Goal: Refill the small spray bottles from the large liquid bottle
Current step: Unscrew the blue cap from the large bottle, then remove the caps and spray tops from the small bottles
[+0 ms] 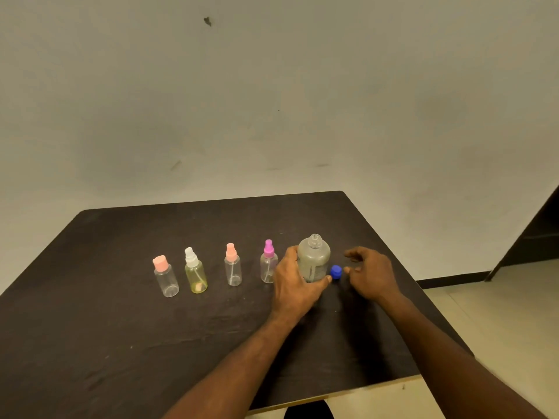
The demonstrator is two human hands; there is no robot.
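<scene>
the left hand [292,279] has its grip closed around the big bottle [313,257], standing open-topped on the desk [121,328], little bottles to its left, right hand [370,272] open by the blue cap [335,271].

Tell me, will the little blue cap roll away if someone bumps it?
Probably it slides rather than rolls: the blue cap seems to sit flat on the dark table. It looks small and plastic, so likely very light and easy to knock. If tipped on its side, its round shape could roll. The right hand is open beside it; the left hand holds the big bottle.
</scene>
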